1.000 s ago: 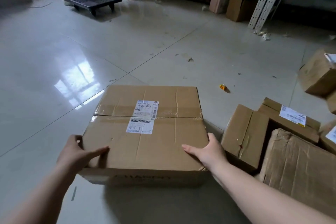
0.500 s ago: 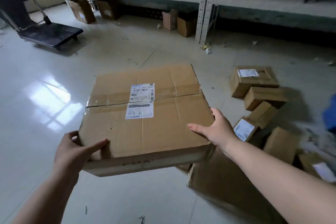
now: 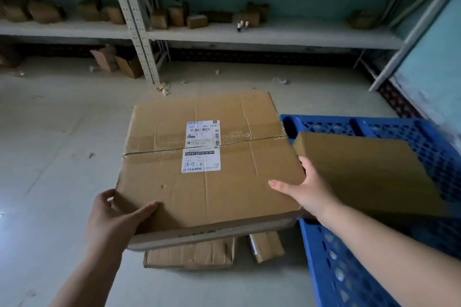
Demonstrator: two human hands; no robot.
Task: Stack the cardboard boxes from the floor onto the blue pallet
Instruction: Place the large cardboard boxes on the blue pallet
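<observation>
- Box (image 3: 209,164) sits flat between my two hands at the centre of the frame, label side up, clear of the floor; I carry it level so whatever is inside does not slide
- Left hand (image 3: 117,217) clamps the lower-left corner, thumb lying across the top face and fingers curled around the side, out of sight beneath; that corner bears the weight nearest me
- Right hand (image 3: 306,189) presses the right edge, thumb on top and pointing toward the label, fingers wrapped over the side; both hands squeeze inward, which I judge is what keeps a wide, shallow carton from tipping
- Pallet (image 3: 389,132) fills the right and lower right of the frame, just beside the box; one brown carton (image 3: 361,172) already lies on it, so the free grid shows mostly along the top right and the near edge
- Two smaller cartons (image 3: 192,255) lie on the floor in the lower centre, directly below what I hold, still to be lifted
- Next, I reckon, comes a swing to the right, setting the box either on the open grid or squarely on the carton; my right fingers are on the side that will meet it, so they could get pinched
</observation>
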